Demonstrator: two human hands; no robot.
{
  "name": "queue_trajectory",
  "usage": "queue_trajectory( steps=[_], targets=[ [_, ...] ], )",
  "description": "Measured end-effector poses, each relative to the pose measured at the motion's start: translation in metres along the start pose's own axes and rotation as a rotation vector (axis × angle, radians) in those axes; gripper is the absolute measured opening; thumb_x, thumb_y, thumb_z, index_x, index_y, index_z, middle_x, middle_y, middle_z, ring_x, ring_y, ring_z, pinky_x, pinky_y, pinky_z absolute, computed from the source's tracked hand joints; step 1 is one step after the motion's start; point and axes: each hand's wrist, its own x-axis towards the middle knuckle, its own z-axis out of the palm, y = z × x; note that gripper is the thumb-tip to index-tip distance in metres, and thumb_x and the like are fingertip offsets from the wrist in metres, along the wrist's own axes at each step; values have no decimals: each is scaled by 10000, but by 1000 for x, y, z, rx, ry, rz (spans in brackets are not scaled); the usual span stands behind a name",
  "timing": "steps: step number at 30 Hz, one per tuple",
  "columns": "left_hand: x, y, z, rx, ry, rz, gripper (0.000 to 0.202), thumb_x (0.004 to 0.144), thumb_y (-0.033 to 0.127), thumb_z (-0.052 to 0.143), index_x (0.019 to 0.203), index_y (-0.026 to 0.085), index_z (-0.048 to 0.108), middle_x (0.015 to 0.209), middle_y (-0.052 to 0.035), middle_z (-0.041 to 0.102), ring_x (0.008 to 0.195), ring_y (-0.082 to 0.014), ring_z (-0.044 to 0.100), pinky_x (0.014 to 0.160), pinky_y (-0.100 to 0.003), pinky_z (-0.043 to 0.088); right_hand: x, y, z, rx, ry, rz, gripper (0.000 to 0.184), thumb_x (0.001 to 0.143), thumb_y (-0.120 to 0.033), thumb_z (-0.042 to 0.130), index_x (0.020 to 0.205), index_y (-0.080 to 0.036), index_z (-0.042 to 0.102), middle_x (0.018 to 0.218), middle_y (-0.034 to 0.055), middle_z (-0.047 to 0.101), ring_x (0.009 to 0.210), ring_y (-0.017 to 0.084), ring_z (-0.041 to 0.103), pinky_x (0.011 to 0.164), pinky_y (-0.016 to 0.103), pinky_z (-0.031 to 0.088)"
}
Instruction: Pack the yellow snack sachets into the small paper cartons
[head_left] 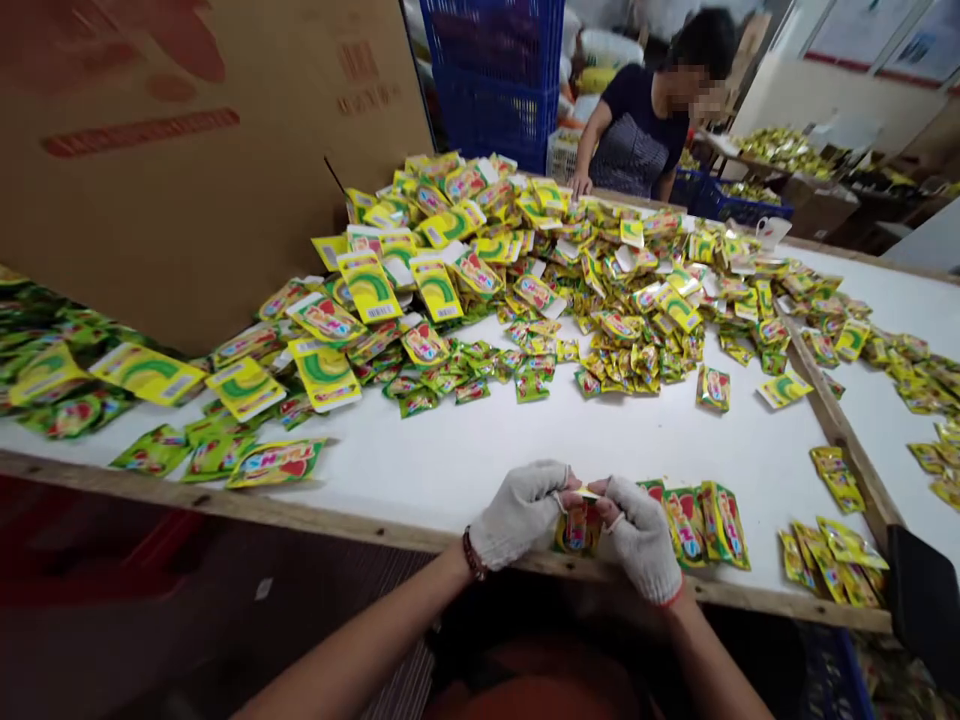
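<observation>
Both hands wear white gloves with bare fingertips and meet at the table's near edge. My left hand (pixel 525 512) and my right hand (pixel 639 538) pinch a small snack packet (pixel 579 530) between them, its pale upper edge at the fingertips. Fingers partly cover it, so whether a second piece is there cannot be made out. Just right of my right hand, several red, green and yellow packets (pixel 684 525) lie side by side. A small group of yellow packets (pixel 829 562) sits farther right, by a wooden strip (pixel 844 440).
A big heap of packets and yellow cards (pixel 450 240) covers the table's far side. At left stands a large cardboard box (pixel 225 170). A black object (pixel 922 600) rests at the right corner. Across the table is a person (pixel 637 130) near blue crates (pixel 495 90).
</observation>
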Motion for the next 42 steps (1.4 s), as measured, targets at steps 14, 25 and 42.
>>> queue_trajectory(
  steps=[14, 25, 42],
  targets=[
    [0, 5, -17, 87, -153, 332, 218, 947, 287, 584, 890, 154, 747, 888, -80, 708, 827, -138, 650, 757, -245, 527, -1, -3, -18, -38, -142, -126, 241, 946, -255, 560, 1033, -247, 785, 954, 57, 753, 886, 188, 703, 798, 306, 577],
    [1, 7, -19, 144, -192, 298, 228, 956, 271, 555, 858, 145, 718, 833, -65, 689, 777, -134, 642, 718, -226, 516, 0, -7, -26, -77, -210, -139, 232, 944, -234, 573, 1048, -243, 780, 941, 53, 761, 904, 190, 717, 812, 305, 583],
    [-21, -4, -107, 1036, 12, -178, 380, 896, 162, 519, 1255, 114, 632, 1343, -187, 604, 1245, -303, 591, 1056, -432, 507, -11, -6, -78, -288, 115, 184, 202, 937, -361, 508, 951, -281, 693, 843, 45, 674, 751, 224, 616, 645, 360, 467]
  ],
)
